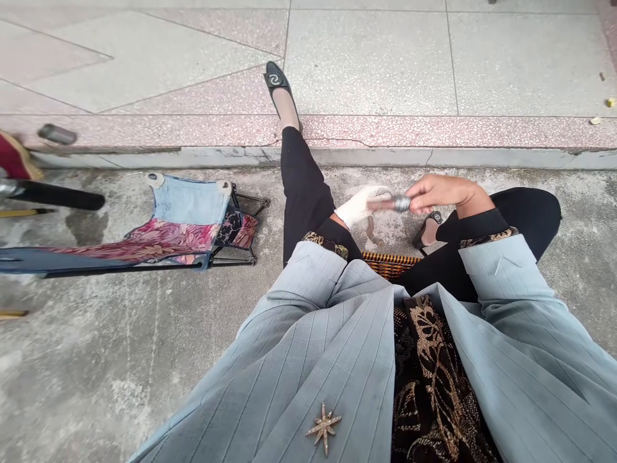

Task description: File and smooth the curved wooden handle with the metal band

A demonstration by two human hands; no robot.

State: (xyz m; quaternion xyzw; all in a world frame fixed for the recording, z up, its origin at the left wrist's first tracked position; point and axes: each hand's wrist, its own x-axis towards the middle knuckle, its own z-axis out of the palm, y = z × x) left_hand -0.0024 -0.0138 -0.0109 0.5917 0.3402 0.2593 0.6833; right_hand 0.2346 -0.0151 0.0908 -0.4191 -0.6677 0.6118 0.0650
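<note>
White glove [354, 209] on the left hand [365, 202], fingers wrapped round the brownish end of a kinda blurry stick [382, 205] with silvery wire [401, 203] on it. The bare right hand [443, 194] has its fingers bunched up, pinching the wire end. The stick sits between both hands, between the black trouser legs [306, 186]. Folding chair [187, 235] off left.

The held piece [401, 204] is silvery, the glove [357, 206] white, the jacket [289, 360] pinstriped grey-blue.
</note>
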